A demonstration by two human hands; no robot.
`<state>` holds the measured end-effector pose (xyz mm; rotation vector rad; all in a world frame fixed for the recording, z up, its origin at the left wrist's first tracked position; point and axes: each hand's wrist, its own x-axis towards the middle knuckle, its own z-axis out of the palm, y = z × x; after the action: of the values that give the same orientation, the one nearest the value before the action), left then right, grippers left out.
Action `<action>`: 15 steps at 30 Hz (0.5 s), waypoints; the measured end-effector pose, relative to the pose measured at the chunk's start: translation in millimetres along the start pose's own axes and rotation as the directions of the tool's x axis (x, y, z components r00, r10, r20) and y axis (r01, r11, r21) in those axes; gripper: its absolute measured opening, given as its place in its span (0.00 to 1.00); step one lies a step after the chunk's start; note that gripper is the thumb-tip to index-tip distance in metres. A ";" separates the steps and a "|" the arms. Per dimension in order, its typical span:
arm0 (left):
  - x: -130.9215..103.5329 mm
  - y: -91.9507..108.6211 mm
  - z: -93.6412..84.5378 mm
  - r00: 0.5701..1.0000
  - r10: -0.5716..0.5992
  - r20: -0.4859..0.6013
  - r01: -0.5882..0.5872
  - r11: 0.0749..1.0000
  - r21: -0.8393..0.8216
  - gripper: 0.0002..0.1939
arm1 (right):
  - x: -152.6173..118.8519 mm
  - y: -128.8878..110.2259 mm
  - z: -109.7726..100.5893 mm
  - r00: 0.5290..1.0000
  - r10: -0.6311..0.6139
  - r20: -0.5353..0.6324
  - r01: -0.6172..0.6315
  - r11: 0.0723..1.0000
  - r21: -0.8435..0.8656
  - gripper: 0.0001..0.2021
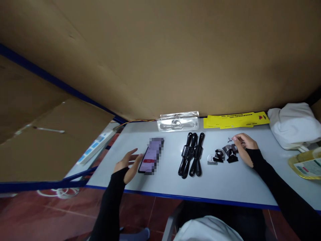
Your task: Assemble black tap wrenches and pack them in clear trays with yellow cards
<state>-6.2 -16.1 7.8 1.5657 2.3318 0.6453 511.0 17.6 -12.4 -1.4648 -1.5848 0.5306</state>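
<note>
My left hand (pixel 127 164) is beside the left edge of a phone (pixel 150 157), its fingers spread and holding nothing. On the right, my right hand (pixel 245 145) pinches a small silver screw (pixel 229 140) at its fingertips, just above the table. Below that hand lie small black clamp pieces (pixel 232 157) and flat metal blades (pixel 212 159) in a loose cluster. Several black spokeshave bodies (pixel 192 154) lie side by side between the phone and these parts, their long handles pointing away from me.
Clear plastic blister trays (pixel 178 124) and yellow printed cards (pixel 235 120) lie along the back wall. A white cloth bundle (pixel 293 125) and a bottle of yellow liquid (pixel 307 164) stand at the right. Beyond the table's left edge is a power strip (pixel 96 146).
</note>
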 end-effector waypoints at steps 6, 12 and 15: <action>-40.4 -28.6 22.6 0.968 0.200 -0.152 -0.209 0.977 -0.044 0.32 | -0.4 -6.4 -2.9 0.999 -0.042 0.007 0.042 0.999 0.010 0.15; -45.0 -25.6 21.9 0.916 0.310 -0.254 -0.310 0.950 0.040 0.30 | 1.3 -4.0 -1.0 0.999 -0.042 0.009 0.042 0.999 -0.007 0.12; -51.4 0.1 24.9 0.875 0.397 -0.277 -0.399 0.915 0.050 0.24 | 0.0 9.5 2.2 0.994 -0.091 0.057 0.096 0.991 -0.088 0.08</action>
<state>24.8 -58.1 -15.4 2.0990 2.1927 1.0317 514.6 20.2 -21.1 -1.4460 -1.7302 0.4516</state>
